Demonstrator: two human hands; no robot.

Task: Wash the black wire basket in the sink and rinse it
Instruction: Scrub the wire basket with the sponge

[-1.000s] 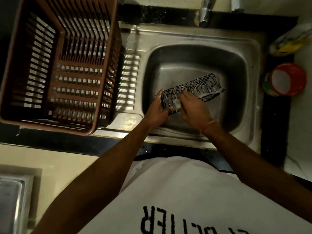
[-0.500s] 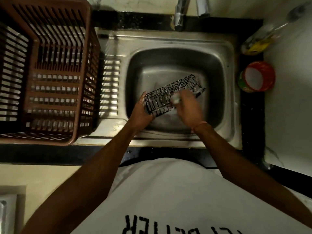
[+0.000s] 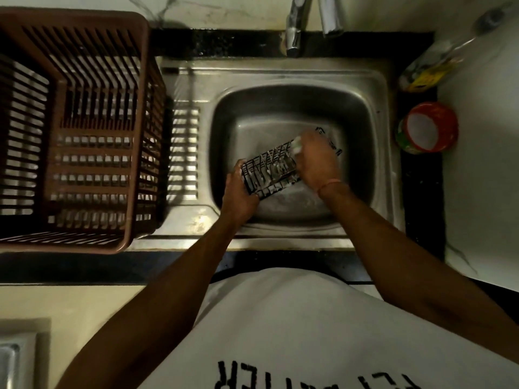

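The black wire basket (image 3: pixel 271 171) is held tilted over the steel sink (image 3: pixel 289 108), streaked with white foam. My left hand (image 3: pixel 238 195) grips its near left end. My right hand (image 3: pixel 317 161) lies over the basket's right half, fingers closed on a small pale scrubber (image 3: pixel 297 144) pressed against the wires. The basket's far right end is mostly hidden behind that hand; only a black corner shows.
A large brown slatted plastic crate (image 3: pixel 81 130) stands on the drainboard to the left. The tap (image 3: pixel 293 29) is at the back, with no water visible. A red tub with white contents (image 3: pixel 427 127) and a yellow-labelled bottle (image 3: pixel 429 68) sit on the right counter.
My right hand has slid with the scrubber along the basket toward its far right end. The view has shifted, so the sink sits more centrally.
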